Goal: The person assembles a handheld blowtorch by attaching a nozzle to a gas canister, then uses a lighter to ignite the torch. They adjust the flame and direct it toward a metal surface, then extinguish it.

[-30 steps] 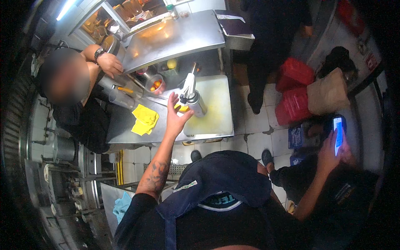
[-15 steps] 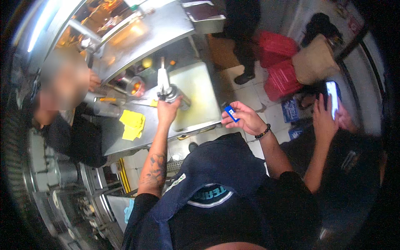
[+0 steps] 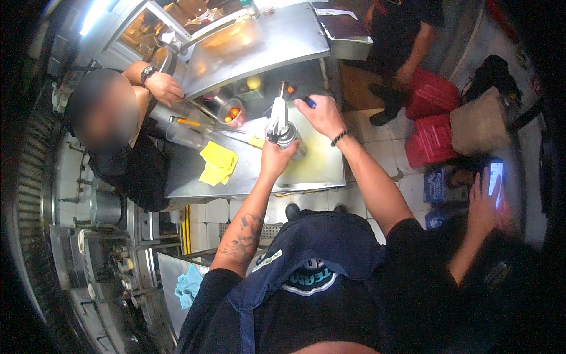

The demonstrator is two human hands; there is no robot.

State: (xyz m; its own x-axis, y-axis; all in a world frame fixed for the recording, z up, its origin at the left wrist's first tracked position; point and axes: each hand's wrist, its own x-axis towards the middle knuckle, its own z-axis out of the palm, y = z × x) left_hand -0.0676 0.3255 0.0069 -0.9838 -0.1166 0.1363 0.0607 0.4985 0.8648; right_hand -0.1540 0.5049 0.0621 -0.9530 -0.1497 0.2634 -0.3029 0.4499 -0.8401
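Note:
My left hand (image 3: 276, 159) is wrapped round the canister of a blowtorch (image 3: 280, 118), which has a white body and a metal nozzle pointing away from me. Between the fingers of my right hand (image 3: 323, 117) is a blue lighter (image 3: 310, 102), close to the right of the nozzle. I cannot make out a flame at either one. Under the torch is a pale yellowish cutting board (image 3: 324, 162) on the steel table. To the left of my left hand lies a folded yellow cloth (image 3: 218, 162).
A clear tub of small orange-red fruit (image 3: 232, 115) and a yellow-handled utensil (image 3: 192, 123) are on the table's left. A steel shelf (image 3: 253, 44) overhangs the far side. One co-worker's hand (image 3: 165, 88) rests at the left; another person's hands hold a phone (image 3: 496, 177) at the right.
My right hand has moved forward and left with the lighter, from beside the table to the torch's nozzle. The view has shifted; the co-worker's arm at the left now reaches over the shelf corner.

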